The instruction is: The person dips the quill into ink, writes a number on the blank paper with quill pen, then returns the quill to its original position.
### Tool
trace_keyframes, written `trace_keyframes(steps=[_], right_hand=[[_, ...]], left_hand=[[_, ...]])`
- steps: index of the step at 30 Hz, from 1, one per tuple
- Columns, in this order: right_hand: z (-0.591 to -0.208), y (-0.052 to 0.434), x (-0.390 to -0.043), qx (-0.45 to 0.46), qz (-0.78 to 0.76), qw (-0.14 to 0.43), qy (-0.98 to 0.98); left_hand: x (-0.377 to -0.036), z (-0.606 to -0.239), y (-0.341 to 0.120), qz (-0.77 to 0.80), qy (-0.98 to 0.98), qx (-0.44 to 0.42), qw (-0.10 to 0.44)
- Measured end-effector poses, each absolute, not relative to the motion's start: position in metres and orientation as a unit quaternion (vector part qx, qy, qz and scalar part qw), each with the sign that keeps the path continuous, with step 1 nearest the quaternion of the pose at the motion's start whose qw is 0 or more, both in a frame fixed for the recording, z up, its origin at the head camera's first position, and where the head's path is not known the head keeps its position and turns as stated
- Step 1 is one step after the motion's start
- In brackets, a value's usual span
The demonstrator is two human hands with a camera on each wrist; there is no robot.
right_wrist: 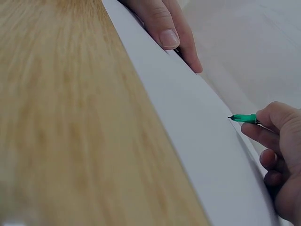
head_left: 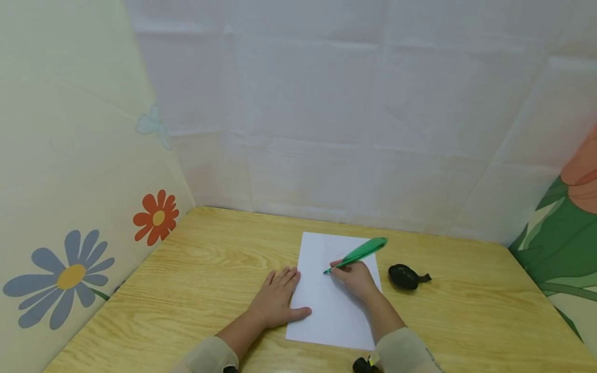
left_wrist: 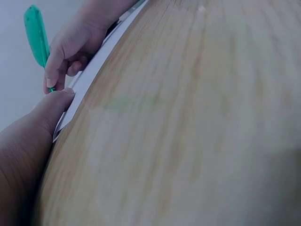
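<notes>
A white sheet of paper [head_left: 331, 321] lies on the wooden table, blank as far as it shows. My right hand [head_left: 358, 280] pinches a green feather-shaped pen [head_left: 366, 249] between thumb and fingers. The pen tip [right_wrist: 230, 117] points down and left, close over the upper middle of the sheet, and its feather end rises to the right. My left hand [head_left: 278, 300] rests flat across the sheet's left edge, fingers straight and thumb [right_wrist: 168, 38] spread onto the paper.
A glossy black oval object [head_left: 403, 276] with a short tail lies on the table [head_left: 485, 311] right of the paper. Behind the table hangs a pale cloth [head_left: 298, 103]. Flower-printed panels stand at the left [head_left: 70, 155] and right. A small black object [head_left: 361, 364] shows beside the right sleeve.
</notes>
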State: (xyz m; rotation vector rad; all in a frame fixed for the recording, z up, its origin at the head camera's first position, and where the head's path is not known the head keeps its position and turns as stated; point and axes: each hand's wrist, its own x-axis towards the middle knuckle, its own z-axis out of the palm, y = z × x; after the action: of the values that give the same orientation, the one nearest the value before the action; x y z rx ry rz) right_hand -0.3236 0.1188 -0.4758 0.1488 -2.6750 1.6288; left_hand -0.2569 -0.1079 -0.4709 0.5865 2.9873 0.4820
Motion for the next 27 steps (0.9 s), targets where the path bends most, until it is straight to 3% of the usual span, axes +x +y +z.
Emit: trace_keyframes(steps=[27], right_hand=[[-0.4782,0.1224,-0.322,0.052,0.521,-0.023,-0.852]], left_hand=[[-0.2595,-0.4743,-0.1066,0.149,0.971,0.187,0.031]])
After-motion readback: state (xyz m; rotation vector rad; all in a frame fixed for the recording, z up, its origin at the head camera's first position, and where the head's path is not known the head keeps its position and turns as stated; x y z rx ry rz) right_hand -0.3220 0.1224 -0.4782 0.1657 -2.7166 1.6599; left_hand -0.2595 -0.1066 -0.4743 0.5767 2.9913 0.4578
